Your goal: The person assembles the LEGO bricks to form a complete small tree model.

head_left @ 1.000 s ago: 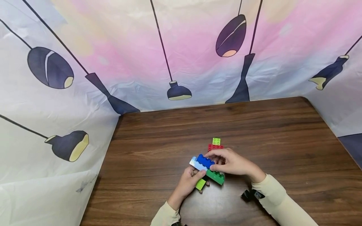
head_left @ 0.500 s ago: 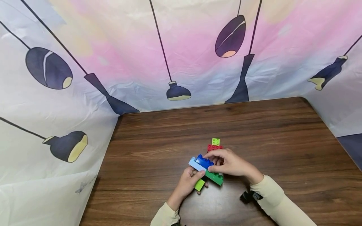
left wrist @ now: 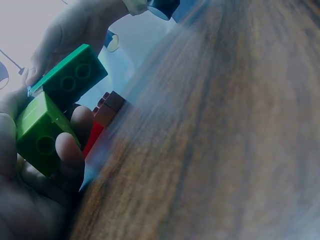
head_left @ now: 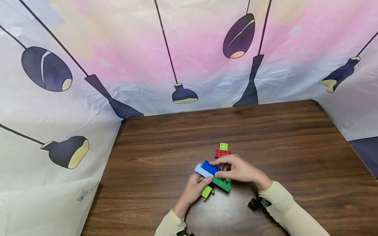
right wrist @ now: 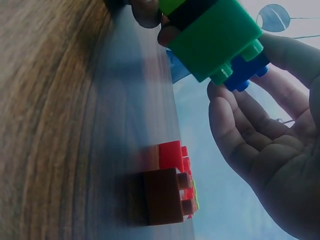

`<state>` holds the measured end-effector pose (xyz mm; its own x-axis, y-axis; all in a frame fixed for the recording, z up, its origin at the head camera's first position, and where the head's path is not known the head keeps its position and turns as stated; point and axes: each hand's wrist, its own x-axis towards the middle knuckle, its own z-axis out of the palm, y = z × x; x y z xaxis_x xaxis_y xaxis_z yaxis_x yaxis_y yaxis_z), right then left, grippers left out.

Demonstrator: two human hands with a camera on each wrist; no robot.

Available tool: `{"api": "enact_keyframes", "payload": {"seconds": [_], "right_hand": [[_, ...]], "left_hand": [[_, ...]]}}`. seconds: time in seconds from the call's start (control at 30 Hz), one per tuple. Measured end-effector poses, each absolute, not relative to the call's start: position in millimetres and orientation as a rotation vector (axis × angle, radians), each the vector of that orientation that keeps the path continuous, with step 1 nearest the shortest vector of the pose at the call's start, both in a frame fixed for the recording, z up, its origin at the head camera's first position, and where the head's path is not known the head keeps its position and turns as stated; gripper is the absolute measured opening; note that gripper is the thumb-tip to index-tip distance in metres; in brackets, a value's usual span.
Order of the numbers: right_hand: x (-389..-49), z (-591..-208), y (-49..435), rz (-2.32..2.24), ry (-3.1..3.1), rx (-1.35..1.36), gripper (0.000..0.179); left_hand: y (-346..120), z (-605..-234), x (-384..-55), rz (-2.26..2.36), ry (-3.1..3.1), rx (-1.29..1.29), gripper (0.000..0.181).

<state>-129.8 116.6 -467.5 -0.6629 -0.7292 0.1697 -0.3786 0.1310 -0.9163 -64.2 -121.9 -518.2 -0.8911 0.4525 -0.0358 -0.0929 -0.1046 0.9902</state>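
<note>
1. Head view, lower centre: on my feed, the right hand (head_left: 240, 168) pinches the blue brick (head_left: 210, 168), thumb and fingers parted only by its length. I can't tell whether it is fully seated.
2. Just left of that, the left hand (head_left: 193, 190) grips the joined pieces from below, thumb over the near side of the light blue brick (head_left: 202, 170). Left wrist view shows its fingers curled around the lime brick (left wrist: 37, 117). I'd judge this a brace, leaving the top free for the other hand.
3. The dark green brick (head_left: 222, 184) juts towards lower right, studs exposed.
4. Beyond the right hand, a red brick (head_left: 222, 153) and small lime block (head_left: 223, 146) rest on the wooden table (head_left: 159, 141), seemingly set aside within reach.
</note>
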Motion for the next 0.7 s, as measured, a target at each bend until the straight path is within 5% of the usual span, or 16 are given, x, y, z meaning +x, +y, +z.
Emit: {"api": "enact_keyframes", "payload": {"seconds": [0.7], "right_hand": [[-131.2,-461.4,121.0,-1.516,2.134,-1.126,0.03]], "left_hand": [[-123.3,-515.1,-62.5,2.05,1.863,0.383,0.04]]}}
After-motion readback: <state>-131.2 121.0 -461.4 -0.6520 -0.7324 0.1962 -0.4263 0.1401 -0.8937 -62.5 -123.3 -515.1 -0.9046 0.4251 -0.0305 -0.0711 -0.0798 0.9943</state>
